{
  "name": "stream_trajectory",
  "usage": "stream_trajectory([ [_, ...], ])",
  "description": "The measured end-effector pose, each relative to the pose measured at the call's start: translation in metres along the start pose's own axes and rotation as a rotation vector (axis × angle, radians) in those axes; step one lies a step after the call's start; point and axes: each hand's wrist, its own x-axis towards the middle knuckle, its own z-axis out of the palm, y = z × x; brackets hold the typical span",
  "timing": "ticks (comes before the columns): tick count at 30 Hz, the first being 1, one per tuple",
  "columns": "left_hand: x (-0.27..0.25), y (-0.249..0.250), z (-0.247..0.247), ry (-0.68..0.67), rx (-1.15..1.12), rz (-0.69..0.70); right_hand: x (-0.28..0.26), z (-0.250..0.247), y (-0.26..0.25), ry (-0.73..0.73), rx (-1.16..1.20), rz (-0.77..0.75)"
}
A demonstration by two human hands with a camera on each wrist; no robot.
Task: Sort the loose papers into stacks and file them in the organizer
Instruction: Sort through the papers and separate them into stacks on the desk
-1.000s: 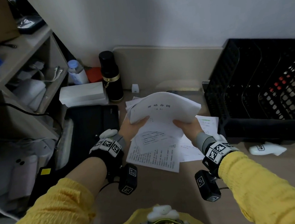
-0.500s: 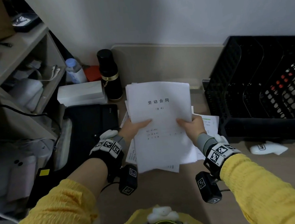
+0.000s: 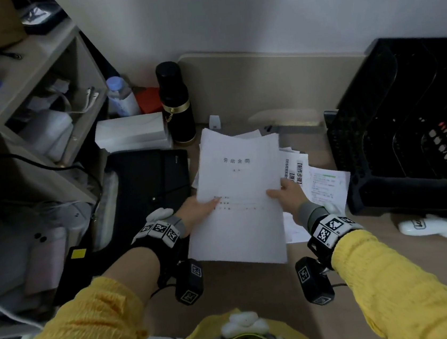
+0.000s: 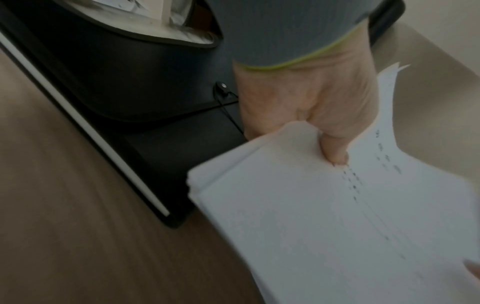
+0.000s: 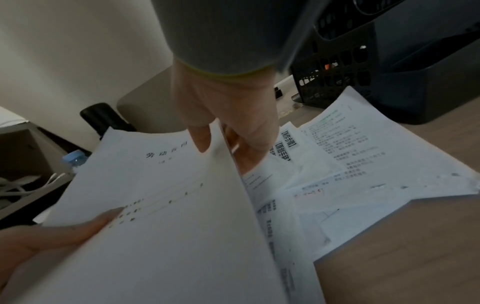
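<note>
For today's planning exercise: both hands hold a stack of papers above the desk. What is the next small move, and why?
Probably carry the stack right to the black organizer. The left hand and right hand already grip it by its sides, squared, while loose sheets remain on the desk.

Paper stack (image 3: 240, 195) between the hands: thin matt white sheets, printed, smooth. Loose sheets (image 3: 327, 188) right of the right hand (image 3: 286, 194): same matt paper. Bench (image 3: 258, 285): matt wood-grain laminate. Organizer (image 3: 407, 131) beyond the right hand: black perforated plastic. Folder (image 3: 146, 183) by the left hand (image 3: 196, 210): black, matt. Flask (image 3: 175, 102): glossy black, gold band.
</note>
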Motion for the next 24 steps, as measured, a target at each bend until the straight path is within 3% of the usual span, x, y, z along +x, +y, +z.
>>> stream_trajectory([
  [3, 0.008, -0.01, -0.021, 0.14, -0.032, -0.026, 0.009, -0.001, 0.013, -0.055, -0.158, 0.108],
  [7, 0.015, -0.019, -0.038, 0.255, 0.042, -0.043, 0.023, -0.016, 0.032, 0.095, -0.323, 0.218],
  [10, 0.019, -0.022, -0.039, 0.251, 0.083, -0.075, 0.029, -0.024, 0.033, 0.193, -0.474, 0.327],
  [13, 0.023, -0.024, -0.039, 0.249, 0.095, -0.098, 0.038, -0.025, 0.035, 0.137, -0.465, 0.375],
  [19, 0.026, -0.019, -0.036, 0.237, 0.114, -0.106, 0.049, -0.018, 0.031, 0.079, -0.627, 0.384],
  [24, 0.023, -0.02, -0.036, 0.225, 0.08, -0.112, 0.048, -0.011, 0.029, 0.147, -0.647, 0.375],
])
